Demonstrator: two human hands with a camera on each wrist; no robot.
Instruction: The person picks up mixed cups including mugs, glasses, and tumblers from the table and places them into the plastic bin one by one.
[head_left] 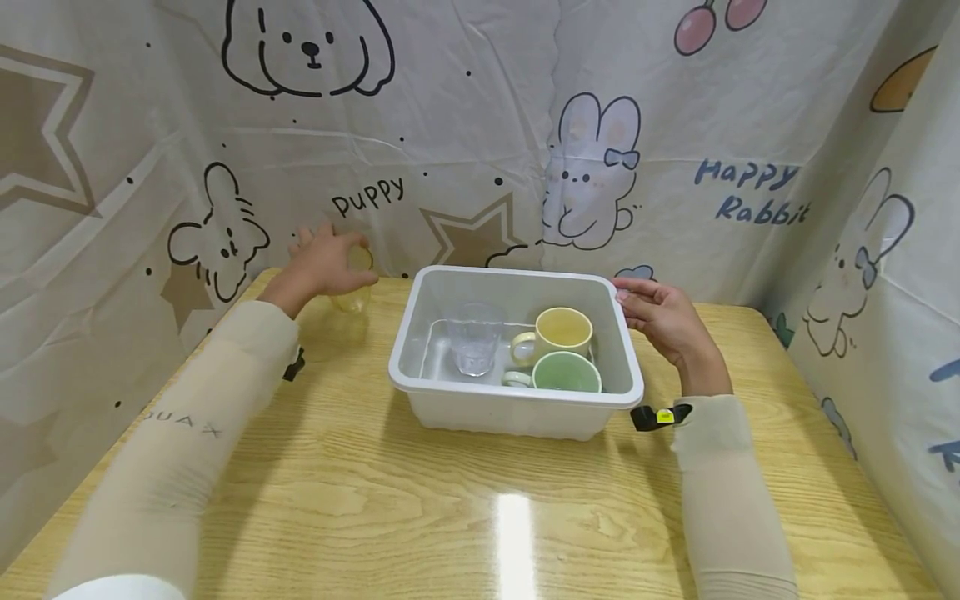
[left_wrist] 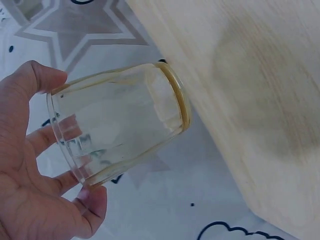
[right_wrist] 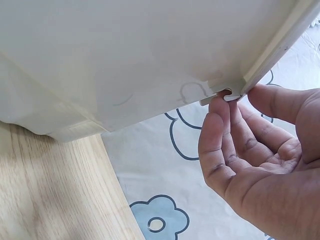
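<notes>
My left hand (head_left: 327, 262) grips a clear glass cup with a yellowish tint (left_wrist: 117, 120) near the table's back left. In the left wrist view, the thumb and fingers spread round one end of the cup. My right hand (head_left: 667, 321) pinches the rim of a white plastic basin (head_left: 517, 412) at its back right corner; the right wrist view shows fingertips under the rim and the thumb against it. Inside the basin are a clear glass (head_left: 474, 337), a yellow mug (head_left: 564, 332) and a green mug (head_left: 566, 372), both mug handles pointing left.
The basin stands on a light wood-grain table (head_left: 360, 508). A printed cloth (head_left: 465, 142) hangs close behind the table's back edge and along both sides. A black strap (head_left: 660, 417) sits at the right wrist.
</notes>
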